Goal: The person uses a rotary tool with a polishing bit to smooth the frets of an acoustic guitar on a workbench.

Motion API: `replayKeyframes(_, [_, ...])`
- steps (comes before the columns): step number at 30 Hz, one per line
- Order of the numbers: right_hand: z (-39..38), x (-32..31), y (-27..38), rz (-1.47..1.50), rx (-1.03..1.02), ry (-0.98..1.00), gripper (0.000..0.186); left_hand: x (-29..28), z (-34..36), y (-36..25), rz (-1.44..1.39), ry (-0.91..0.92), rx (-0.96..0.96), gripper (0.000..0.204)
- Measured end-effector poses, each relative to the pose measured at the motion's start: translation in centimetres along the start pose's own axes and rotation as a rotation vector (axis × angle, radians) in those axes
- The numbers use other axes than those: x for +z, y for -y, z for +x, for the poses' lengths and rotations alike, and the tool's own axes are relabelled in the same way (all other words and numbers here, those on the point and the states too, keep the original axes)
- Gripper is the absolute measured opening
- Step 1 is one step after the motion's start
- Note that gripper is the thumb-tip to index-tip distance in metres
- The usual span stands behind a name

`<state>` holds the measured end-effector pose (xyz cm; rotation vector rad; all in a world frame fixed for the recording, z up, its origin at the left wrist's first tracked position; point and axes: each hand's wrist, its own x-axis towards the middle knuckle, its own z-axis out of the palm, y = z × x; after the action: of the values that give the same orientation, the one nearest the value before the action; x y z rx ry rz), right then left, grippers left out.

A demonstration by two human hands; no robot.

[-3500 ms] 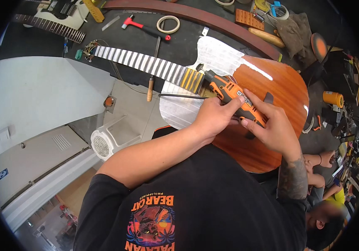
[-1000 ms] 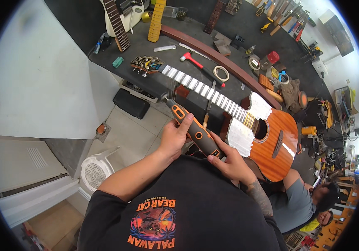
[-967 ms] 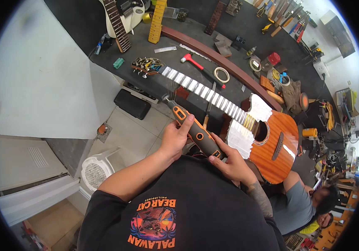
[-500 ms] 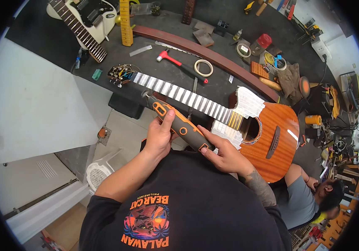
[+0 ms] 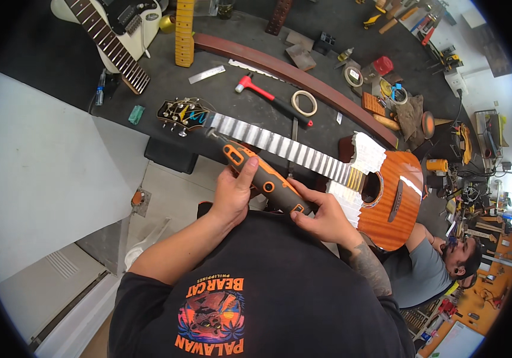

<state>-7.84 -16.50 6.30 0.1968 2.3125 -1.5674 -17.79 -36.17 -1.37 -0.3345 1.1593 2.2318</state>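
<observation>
Both hands hold a black-and-orange rotary tool point(image 5: 257, 178) in front of my chest, its tip pointing up and left. My left hand point(image 5: 232, 194) wraps round its front part, thumb on top. My right hand point(image 5: 327, 215) grips the rear end. Just beyond lies an acoustic guitar point(image 5: 408, 174) on its back, with the tool's tip close to the upper end of its neck; I cannot tell whether they touch. White tape strips cover much of the fretboard point(image 5: 280, 145). White masking pieces point(image 5: 367, 155) lie on the body at both sides of the fretboard's end. The headstock point(image 5: 179, 115) points left.
Past the neck lie a red-and-black hammer point(image 5: 262, 92), a tape roll point(image 5: 304, 103), a metal ruler point(image 5: 206, 74) and a long reddish wooden bar point(image 5: 321, 89). A white electric guitar point(image 5: 148, 24) rests at far left. Another person point(image 5: 420, 271) is close by the guitar body at right.
The whole view has shifted slightly, with the bench things now a little farther right. Both hands keep their hold on the rotary tool. The other person's head has turned.
</observation>
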Motion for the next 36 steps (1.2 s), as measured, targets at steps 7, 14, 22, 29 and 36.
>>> replayKeyframes(7, [0.7, 0.8, 1.0, 0.156, 0.116, 0.032, 0.075, -1.5, 0.7, -0.2, -0.025, 0.061, -0.134, 0.049])
replayKeyframes(14, [0.8, 0.6, 0.2, 0.030, 0.047, -0.001, 0.075, -0.9, 1.4, -1.3, -0.010, 0.117, -0.104, 0.043])
replayKeyframes(22, [0.7, -1.2, 0.0, 0.144, -0.021, 0.019, 0.073, 0.6, 1.7, -0.7, 0.049, 0.135, -0.036, 0.043])
replayKeyframes(29, [0.1, -2.1, -1.6, 0.125, 0.010, -0.010, 0.069, 1.8, 1.6, -0.2, 0.016, 0.119, -0.041, 0.041])
replayKeyframes(36, [0.3, -2.6, -1.7, 0.140, -0.034, 0.016, 0.076, 2.1, 1.5, 0.0, 0.101, 0.100, 0.016, 0.046])
